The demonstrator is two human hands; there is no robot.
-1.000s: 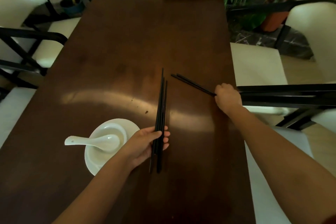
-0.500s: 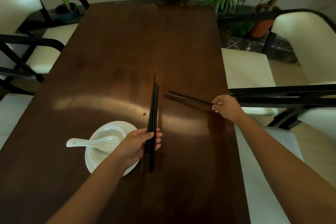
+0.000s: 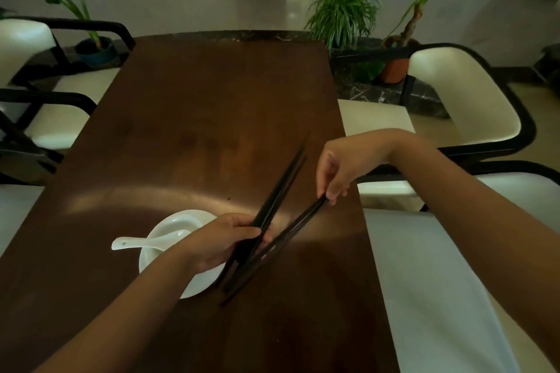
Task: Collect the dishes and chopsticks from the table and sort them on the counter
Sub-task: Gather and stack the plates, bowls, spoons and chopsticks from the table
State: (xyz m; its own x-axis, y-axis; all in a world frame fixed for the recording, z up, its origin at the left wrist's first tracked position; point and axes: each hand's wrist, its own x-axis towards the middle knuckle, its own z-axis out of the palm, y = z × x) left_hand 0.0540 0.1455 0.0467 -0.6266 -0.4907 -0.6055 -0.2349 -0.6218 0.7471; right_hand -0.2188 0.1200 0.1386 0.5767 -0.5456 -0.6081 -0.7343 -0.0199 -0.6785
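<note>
Surface: the long brown surface (image 3: 212,118) carries almost nothing now. The last loose black sticks are up off it, so no chopsticks lie on the wood any more.
Chairs: white chairs (image 3: 460,94) with black frames stand on both sides. They play no part here.
Right hand: the right hand (image 3: 339,169) has come across from the right edge toward the middle. Its grip is pinched tight on the top end of the new pair (image 3: 291,230) — half a second ago that pair was low over the wood, far from the other hand.
Left hand: the left hand (image 3: 224,239) keeps its grip curled tight round the bundle of chopsticks (image 3: 278,191), which has tipped to lean right.
What it means: the low end of the new pair now reaches the left hand, so I think the sticks are being joined into one bunch. After that, the dishes are what is left to pick up.
Dishes: a white plate (image 3: 194,285) with a small bowl (image 3: 178,225) and a white spoon (image 3: 142,242) sits just left of the left hand.
Hard to see: the left hand covers part of the plate and bowl. The sticks blur and cross, so I cannot count them — or tell if the new pair is inside the left grip yet. The counter is not in view.
</note>
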